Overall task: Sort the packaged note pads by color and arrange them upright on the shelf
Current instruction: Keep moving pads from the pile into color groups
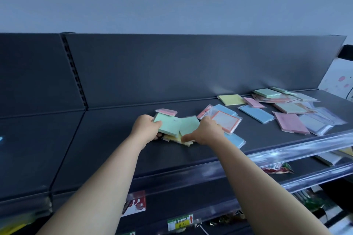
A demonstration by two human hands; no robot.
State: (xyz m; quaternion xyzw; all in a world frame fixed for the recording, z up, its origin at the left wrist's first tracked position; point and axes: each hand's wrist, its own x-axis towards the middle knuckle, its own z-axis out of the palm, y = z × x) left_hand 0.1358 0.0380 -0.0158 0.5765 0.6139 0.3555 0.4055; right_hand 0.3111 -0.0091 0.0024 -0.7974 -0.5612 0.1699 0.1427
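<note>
Green pad (168,123) clamped in my left hand (146,127), I should slide the second green pad (189,125) flush against it with my right hand (207,129), whose fingers are hidden.

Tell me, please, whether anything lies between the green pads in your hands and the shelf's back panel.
Yes. A pink pad lies directly behind the green pads held by the left hand and right hand, between them and the back panel. Left of it, the way back looks free.
</note>
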